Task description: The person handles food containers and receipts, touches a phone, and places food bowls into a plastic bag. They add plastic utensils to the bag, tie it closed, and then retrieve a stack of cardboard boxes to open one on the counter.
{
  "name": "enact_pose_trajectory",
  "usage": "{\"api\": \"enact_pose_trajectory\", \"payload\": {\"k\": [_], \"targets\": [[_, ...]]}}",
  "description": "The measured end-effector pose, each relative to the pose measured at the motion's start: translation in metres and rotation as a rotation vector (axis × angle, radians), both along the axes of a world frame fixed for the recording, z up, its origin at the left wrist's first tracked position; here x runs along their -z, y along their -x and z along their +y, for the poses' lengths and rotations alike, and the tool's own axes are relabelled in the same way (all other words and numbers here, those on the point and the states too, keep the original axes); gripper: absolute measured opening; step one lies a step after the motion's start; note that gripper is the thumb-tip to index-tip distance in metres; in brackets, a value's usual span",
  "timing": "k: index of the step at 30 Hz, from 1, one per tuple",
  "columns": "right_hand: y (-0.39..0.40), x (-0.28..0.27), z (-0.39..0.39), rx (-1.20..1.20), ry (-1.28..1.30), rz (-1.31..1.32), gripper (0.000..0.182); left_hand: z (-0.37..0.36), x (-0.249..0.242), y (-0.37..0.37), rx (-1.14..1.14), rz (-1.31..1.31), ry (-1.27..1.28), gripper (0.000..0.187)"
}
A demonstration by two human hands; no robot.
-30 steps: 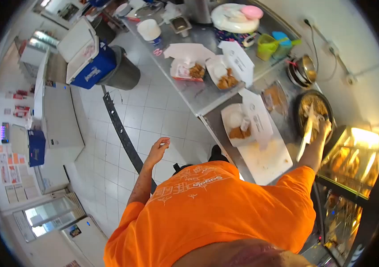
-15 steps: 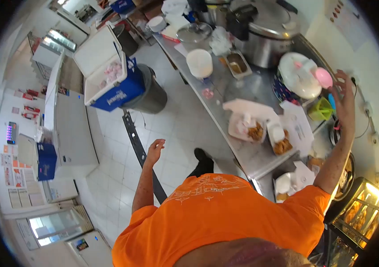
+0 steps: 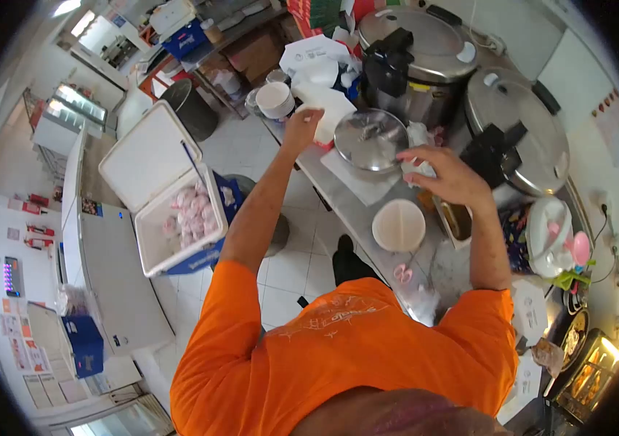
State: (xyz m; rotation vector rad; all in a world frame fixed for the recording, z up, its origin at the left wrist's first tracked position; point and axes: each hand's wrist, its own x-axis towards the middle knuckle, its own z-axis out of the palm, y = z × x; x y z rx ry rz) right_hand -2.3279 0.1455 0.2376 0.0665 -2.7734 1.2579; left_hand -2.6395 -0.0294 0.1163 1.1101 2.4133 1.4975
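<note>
My left hand (image 3: pixel 301 132) is stretched forward over the table's edge, beside a stack of white bowls (image 3: pixel 274 99) and an open white carton (image 3: pixel 333 109). Its fingers are loosely bent, and I see nothing held in them. My right hand (image 3: pixel 451 176) is over a crumpled clear plastic bag (image 3: pixel 418 168), thumb and fingers apart around it. Left of that hand lies a round glass lid (image 3: pixel 371 139). Closer to me stand a white tub (image 3: pixel 398 225) and a metal pan (image 3: pixel 457 220), partly hidden by my right forearm.
Two large pressure cookers (image 3: pixel 519 134) line the wall side of the metal table (image 3: pixel 353 190). To the left, an open blue-and-white cooler (image 3: pixel 179 254) holds pink-white wrapped bundles. A patterned pot with a white lid (image 3: pixel 548 232) stands at right, near a lit glass warmer (image 3: pixel 589 378).
My view has turned toward the pressure cookers. The left hand has risen from my side to the table, and the right hand has gone from the patterned pot to the plastic bag.
</note>
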Motion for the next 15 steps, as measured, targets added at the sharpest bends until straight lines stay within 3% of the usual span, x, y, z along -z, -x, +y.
{"api": "enact_pose_trajectory", "payload": {"k": [2, 5, 8, 10, 11, 13, 15], "targets": [[0.038, 0.012, 0.003, -0.004, 0.000, 0.103, 0.038, 0.062, 0.017, 0.073, 0.015, -0.012, 0.007, 0.048], [0.084, 0.013, -0.001, 0.070, 0.186, -0.005, 0.039, 0.156, 0.055, 0.170, -0.207, -0.350, 0.176, 0.056], [0.119, 0.038, -0.002, 0.145, 0.250, 0.082, 0.038, 0.196, 0.065, 0.189, -0.162, -0.433, 0.049, 0.051], [0.131, 0.040, -0.002, 0.187, 0.277, 0.011, 0.037, 0.215, 0.071, 0.214, -0.162, -0.227, -0.030, 0.044], [0.133, 0.039, -0.001, 0.216, 0.305, -0.046, 0.036, 0.224, 0.081, 0.237, 0.040, 0.055, -0.333, 0.032], [0.141, 0.040, 0.007, 0.237, 0.310, -0.087, 0.036, 0.212, 0.008, 0.231, 0.207, -0.405, -0.419, 0.024], [0.152, 0.043, 0.014, 0.287, 0.373, -0.064, 0.035, 0.192, -0.057, 0.223, 0.378, -0.558, -0.550, 0.022]]}}
